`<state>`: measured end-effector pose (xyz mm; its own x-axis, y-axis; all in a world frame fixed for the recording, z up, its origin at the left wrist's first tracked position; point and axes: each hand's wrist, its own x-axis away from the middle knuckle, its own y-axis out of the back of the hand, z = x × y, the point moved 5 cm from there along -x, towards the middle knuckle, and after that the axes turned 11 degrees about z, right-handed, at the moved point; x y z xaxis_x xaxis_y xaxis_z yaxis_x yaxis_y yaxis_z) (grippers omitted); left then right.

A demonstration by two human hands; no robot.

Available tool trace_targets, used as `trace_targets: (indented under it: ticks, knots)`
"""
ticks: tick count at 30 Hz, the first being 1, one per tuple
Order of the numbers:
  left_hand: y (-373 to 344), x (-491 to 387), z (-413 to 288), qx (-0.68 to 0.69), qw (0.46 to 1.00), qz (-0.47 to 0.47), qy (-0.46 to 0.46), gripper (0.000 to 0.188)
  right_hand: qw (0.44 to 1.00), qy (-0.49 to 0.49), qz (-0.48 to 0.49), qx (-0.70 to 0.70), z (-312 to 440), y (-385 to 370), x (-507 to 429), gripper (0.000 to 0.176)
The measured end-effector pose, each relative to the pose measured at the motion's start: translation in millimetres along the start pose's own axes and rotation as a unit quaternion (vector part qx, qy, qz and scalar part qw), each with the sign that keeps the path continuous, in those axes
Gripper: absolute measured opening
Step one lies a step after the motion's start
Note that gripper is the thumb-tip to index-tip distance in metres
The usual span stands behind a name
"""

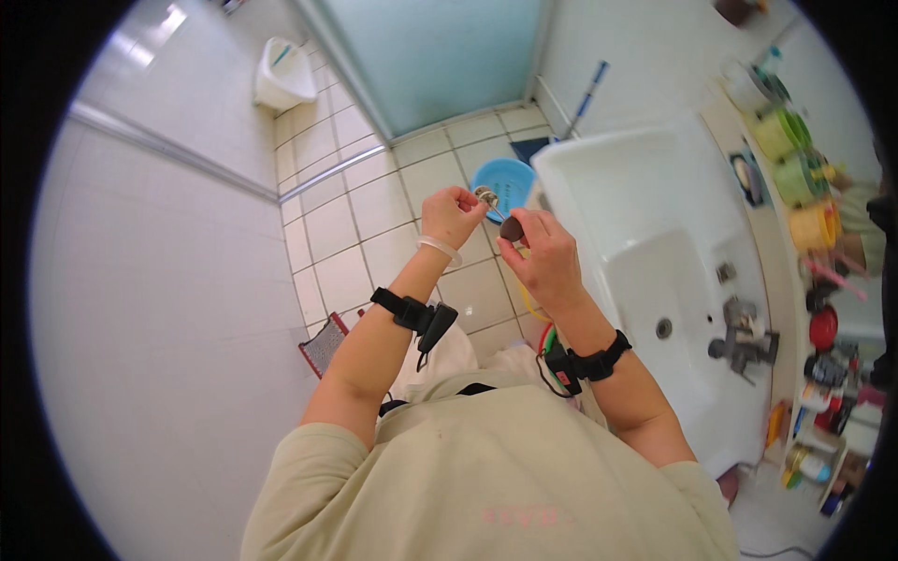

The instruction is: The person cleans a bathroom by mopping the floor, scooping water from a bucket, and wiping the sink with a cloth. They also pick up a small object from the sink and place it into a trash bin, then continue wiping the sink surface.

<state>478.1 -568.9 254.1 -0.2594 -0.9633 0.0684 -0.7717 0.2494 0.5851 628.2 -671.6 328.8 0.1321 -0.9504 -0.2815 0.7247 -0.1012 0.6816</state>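
My left hand (452, 219), with a pale bangle at its wrist, pinches a small round metal part (483, 192) between thumb and fingers. My right hand (547, 256) grips the rounded dark brown handle (512, 229) of a small tool, possibly a screwdriver. From that handle a thin metal shaft (496, 209) runs to the metal part, and the two seem to touch. Its tip and the part's exact kind are too small to tell. Beyond both hands, lower down on the floor, is a blue plastic basin (512, 175) bearing writing.
At right is a white washbasin (631, 196) with a metal faucet (744, 336). A shelf beside it holds colored cups (814, 224) and toiletries. A blue-handled pole (589, 98) leans near the frosted glass door (442, 63). Tiled floor (344, 224) extends toward a squat toilet (284, 77).
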Motion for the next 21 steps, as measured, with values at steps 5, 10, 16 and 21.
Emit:
trace_targets:
  ticks: [5, 10, 16, 21]
  knots:
    - [121.7, -7.8, 74.6, -0.043, 0.995, -0.073, 0.054, 0.020, 0.995, 0.093, 0.034, -0.026, 70.2, -89.3, -89.6, 0.032]
    - [239.0, -12.6, 149.7, -0.015, 0.984, -0.156, 0.090, 0.020, 0.983, 0.153, 0.088, -0.049, 141.7, -177.2, -169.2, 0.031]
    - [341.0, -33.0, 213.4, -0.037, 0.966, -0.232, 0.113, 0.019, 0.971, 0.190, 0.137, -0.050, 196.3, -256.2, -255.4, 0.028]
    - [395.9, -65.9, 254.9, -0.087, 0.949, -0.270, 0.136, 0.016, 0.962, 0.212, 0.163, -0.048, 212.7, -313.5, -322.7, 0.027]
